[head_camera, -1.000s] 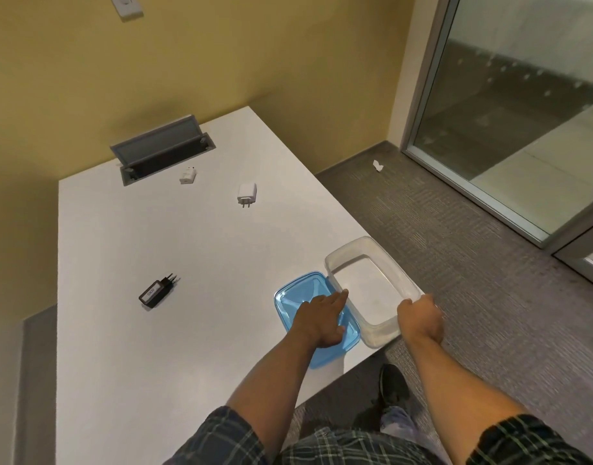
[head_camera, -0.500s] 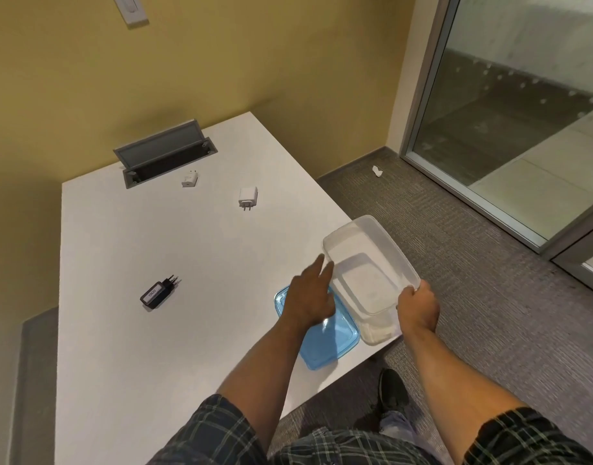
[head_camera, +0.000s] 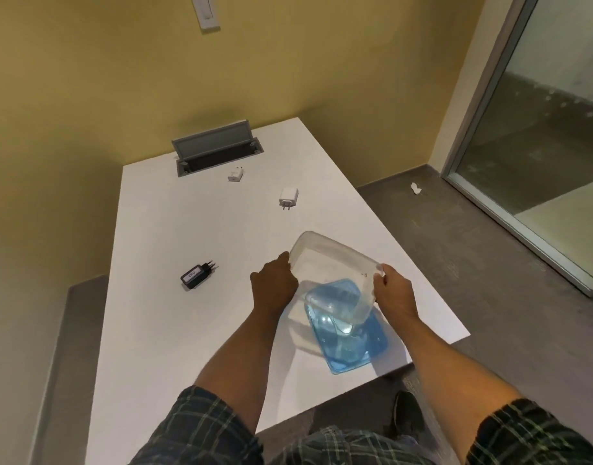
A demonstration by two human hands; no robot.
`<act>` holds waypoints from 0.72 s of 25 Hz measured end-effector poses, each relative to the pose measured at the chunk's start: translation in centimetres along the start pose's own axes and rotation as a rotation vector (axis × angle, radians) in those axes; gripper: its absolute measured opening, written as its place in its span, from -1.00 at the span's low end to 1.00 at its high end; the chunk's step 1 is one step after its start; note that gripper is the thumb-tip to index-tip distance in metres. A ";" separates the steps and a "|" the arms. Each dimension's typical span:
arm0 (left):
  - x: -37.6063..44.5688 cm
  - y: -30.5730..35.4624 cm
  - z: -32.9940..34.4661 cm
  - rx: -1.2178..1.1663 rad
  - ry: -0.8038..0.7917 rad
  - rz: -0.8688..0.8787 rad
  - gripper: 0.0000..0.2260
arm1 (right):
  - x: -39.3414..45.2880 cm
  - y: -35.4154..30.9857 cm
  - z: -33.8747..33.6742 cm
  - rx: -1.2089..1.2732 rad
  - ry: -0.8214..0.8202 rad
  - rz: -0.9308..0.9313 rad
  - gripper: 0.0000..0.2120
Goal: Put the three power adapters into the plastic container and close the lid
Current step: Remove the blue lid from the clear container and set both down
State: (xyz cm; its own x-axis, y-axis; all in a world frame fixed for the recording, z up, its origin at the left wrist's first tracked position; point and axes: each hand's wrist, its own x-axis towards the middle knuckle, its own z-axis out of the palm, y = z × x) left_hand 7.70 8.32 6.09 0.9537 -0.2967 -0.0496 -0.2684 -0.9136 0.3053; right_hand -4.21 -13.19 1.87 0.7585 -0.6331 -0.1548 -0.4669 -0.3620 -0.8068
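Note:
A clear plastic container (head_camera: pixel 332 263) hangs tilted above the white table (head_camera: pixel 174 330), held on both sides. My left hand (head_camera: pixel 275 285) grips its left rim and my right hand (head_camera: pixel 394 292) grips its right rim. The blue lid (head_camera: pixel 350 344) lies flat on the table beneath it, partly seen through the container. A black power adapter (head_camera: pixel 196 275) lies to the left of my hands. One white adapter (head_camera: pixel 289 197) with its prongs toward me rests farther back. A smaller white adapter (head_camera: pixel 235 173) sits near the far end.
An open grey cable hatch (head_camera: pixel 216 149) is set into the table's far end against the yellow wall. The table's right edge runs just right of the lid, with grey carpet and a glass door beyond. A scrap of white paper (head_camera: pixel 416 188) lies on the floor.
My hands lifted the container off the table's right edge and carried it left over the blue lid. My left hand left the lid and took the container's left rim.

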 end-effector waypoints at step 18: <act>-10.6 -14.4 0.1 -0.269 -0.053 -0.572 -0.80 | -2.7 -5.6 11.4 -0.291 -0.458 -0.285 -0.67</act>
State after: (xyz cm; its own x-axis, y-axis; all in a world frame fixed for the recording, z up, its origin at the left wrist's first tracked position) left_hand 1.41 24.60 2.15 0.9262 0.1984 -0.3205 0.3321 -0.8317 0.4449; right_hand 1.50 -1.64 0.28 0.9601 -0.1484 -0.2369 -0.2724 -0.6867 -0.6739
